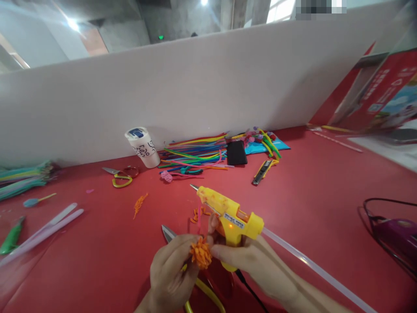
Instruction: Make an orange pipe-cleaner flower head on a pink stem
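Red bench [309, 195] backed by a white partition [195, 95]. Near centre, the left hand [172, 271] has its fingers closed around an orange fuzzy tuft [201, 254]. The right hand [250, 261], just right of the tuft, grips a yellow glue gun [233, 213] whose long axis runs far-left, nozzle beyond the tuft. Open bench lies to the right; pipe cleaners [195, 154] line the far edge.

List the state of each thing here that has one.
yellow glue gun, gripped in right hand, indicator lit, glue stick loaded
orange pipe-cleaner flower, pinched by left hand
white cup, standing, lid on
red-and-yellow scissors, shut, lying flat
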The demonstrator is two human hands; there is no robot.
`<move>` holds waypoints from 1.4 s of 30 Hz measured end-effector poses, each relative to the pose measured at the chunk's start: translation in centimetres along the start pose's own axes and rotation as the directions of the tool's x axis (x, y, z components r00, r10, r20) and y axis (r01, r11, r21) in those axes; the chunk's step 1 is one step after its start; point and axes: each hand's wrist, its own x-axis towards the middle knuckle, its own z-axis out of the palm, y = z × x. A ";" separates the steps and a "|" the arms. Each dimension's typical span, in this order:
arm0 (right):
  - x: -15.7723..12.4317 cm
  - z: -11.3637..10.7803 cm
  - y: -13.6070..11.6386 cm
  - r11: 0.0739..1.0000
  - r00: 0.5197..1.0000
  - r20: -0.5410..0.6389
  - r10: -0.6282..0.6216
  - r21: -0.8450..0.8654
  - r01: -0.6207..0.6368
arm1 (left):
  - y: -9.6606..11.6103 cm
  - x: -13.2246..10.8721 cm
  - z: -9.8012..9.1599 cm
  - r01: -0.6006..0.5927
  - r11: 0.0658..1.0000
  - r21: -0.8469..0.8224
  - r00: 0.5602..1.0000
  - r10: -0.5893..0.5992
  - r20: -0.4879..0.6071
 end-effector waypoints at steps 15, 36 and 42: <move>-0.1 -1.6 1.2 0.991 0.991 -0.016 -0.134 -0.031 0.134 | 1.5 0.5 1.8 0.479 0.791 -0.380 0.855 -0.519 -0.002; 0.2 -2.0 2.1 0.777 0.942 0.081 -0.325 -0.544 0.315 | 0.8 3.3 0.6 0.643 0.045 -0.765 0.481 -0.801 0.357; 0.2 -1.8 2.2 0.734 0.948 0.091 -0.307 -0.611 0.296 | 0.6 3.0 0.7 0.626 0.054 -0.778 0.484 -0.810 0.333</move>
